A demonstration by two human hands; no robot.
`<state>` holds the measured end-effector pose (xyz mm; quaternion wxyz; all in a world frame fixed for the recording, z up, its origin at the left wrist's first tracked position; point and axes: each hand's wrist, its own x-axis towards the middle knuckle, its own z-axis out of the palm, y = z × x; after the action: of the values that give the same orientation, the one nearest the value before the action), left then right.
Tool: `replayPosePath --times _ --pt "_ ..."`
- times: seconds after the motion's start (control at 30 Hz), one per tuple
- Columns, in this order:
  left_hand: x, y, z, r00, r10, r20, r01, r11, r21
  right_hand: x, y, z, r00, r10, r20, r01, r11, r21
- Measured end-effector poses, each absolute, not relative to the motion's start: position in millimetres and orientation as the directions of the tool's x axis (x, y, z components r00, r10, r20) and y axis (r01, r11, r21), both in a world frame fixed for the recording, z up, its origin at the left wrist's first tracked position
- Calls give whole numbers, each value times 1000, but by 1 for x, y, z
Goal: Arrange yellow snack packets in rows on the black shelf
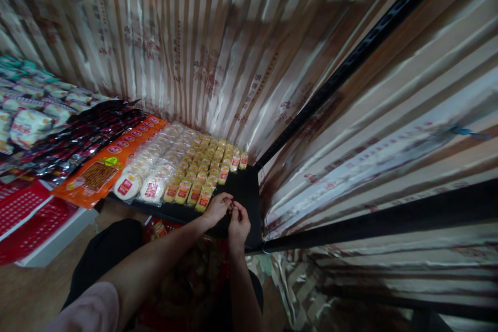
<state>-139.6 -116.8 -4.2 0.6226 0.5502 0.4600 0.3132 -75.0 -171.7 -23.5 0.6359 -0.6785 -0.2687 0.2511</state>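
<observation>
A: Left hand [216,207] and right hand [238,222] pinch together; what they grip, I cannot tell.

B: Small yellow wrapped snack packets [202,172] lie just beyond the left fingers, on the black shelf [245,192].

A: A nudging wrist could scatter those rows.
</observation>
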Motion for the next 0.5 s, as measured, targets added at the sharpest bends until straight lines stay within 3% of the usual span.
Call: replayPosePath --times 0.27,0.37,0.5 --pt "-165 -186 -7 416 906 -84 272 -35 962 -117 -238 -35 786 614 70 143 -70 -987" --pt "-199 -225 -24 403 914 -56 293 -71 954 -135 -272 -45 697 715 50 209 -137 -968" --pt "-241 -253 -59 356 918 -177 348 46 937 -154 -289 -64 542 838 -58 259 -232 -938"
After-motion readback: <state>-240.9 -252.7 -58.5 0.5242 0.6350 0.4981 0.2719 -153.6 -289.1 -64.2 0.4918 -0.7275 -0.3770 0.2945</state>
